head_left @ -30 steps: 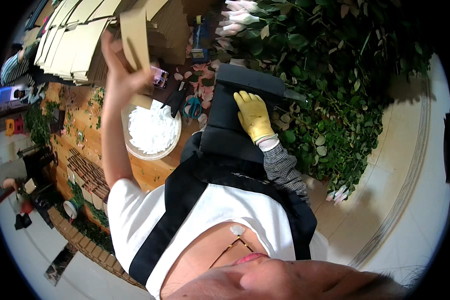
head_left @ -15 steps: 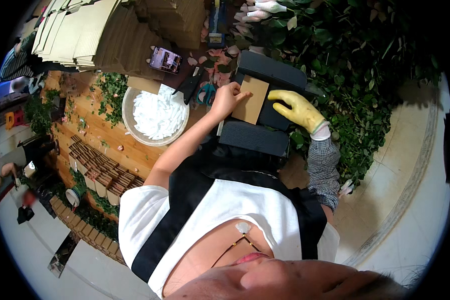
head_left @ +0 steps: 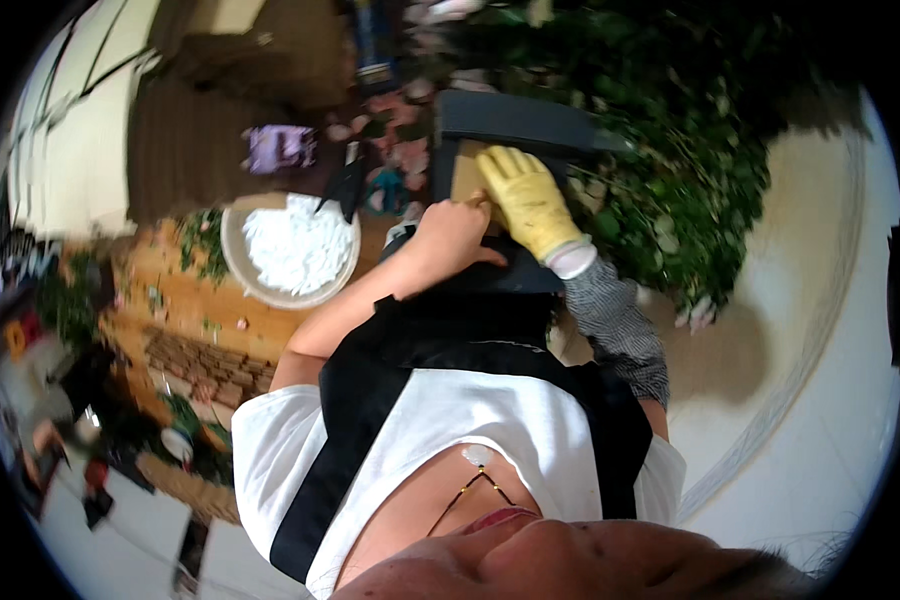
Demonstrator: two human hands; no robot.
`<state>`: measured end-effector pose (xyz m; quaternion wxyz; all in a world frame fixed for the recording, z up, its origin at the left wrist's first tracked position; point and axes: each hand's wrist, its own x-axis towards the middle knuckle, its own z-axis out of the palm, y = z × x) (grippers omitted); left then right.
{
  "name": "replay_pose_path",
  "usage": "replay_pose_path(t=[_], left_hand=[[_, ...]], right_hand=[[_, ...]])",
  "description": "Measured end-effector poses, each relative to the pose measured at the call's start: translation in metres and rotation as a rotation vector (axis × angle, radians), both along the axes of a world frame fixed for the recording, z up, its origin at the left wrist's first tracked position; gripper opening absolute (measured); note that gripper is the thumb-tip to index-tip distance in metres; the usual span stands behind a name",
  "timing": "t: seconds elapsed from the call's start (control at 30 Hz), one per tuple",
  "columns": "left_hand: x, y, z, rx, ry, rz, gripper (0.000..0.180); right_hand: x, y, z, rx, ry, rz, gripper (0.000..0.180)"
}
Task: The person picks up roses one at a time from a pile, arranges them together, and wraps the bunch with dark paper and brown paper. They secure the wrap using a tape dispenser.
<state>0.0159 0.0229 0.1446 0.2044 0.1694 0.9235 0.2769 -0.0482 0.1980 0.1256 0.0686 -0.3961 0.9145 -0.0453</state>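
A small tan cardboard piece [head_left: 466,175] lies between the raised sides of a black padded stand [head_left: 520,118] in front of me. My left hand [head_left: 450,240], bare, has its fingers curled at the near part of the cardboard, with the thumb sticking out to the right. The exact grip is partly hidden and blurred. On the right, my right hand [head_left: 530,203], in a yellow glove, lies over the cardboard with its fingers stretched out and side by side. The two hands nearly touch and cover much of the cardboard.
A round tub [head_left: 232,250] of white pieces stands left, beside a black-handled tool [head_left: 343,190] and teal scissors [head_left: 385,190]. A phone [head_left: 278,148] rests near stacked cardboard [head_left: 210,110]. Leafy stems [head_left: 670,190] heap on the right. Pink petals [head_left: 400,125] lie beyond the scissors.
My gloved right hand has moved left onto the cardboard. My left hand has come nearer to me, and its thumb now points right. The whole view has shifted and blurred.
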Motion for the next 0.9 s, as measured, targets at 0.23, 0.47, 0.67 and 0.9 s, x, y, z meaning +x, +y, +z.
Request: replay_pose_path(t=[0.23, 0.47, 0.67, 0.9], left_hand=[[-0.004, 0.054, -0.022, -0.333, 0.180, -0.144, 0.049], [-0.002, 0.073, -0.010, -0.340, 0.187, -0.173, 0.045], [0.018, 0.061, -0.006, -0.391, 0.139, 0.106, 0.052], [0.016, 0.065, -0.008, -0.523, 0.118, 0.143, 0.066]], right_hand=[[-0.024, 0.034, 0.029, -0.548, -0.747, -0.209, 0.043], [-0.042, 0.023, 0.003, -0.351, -0.039, -0.208, 0.039], [-0.033, 0.117, 0.063, -1.158, -0.203, -0.189, 0.061], [-0.087, 0.523, 0.006, -0.611, 0.439, -1.469, 0.076]])
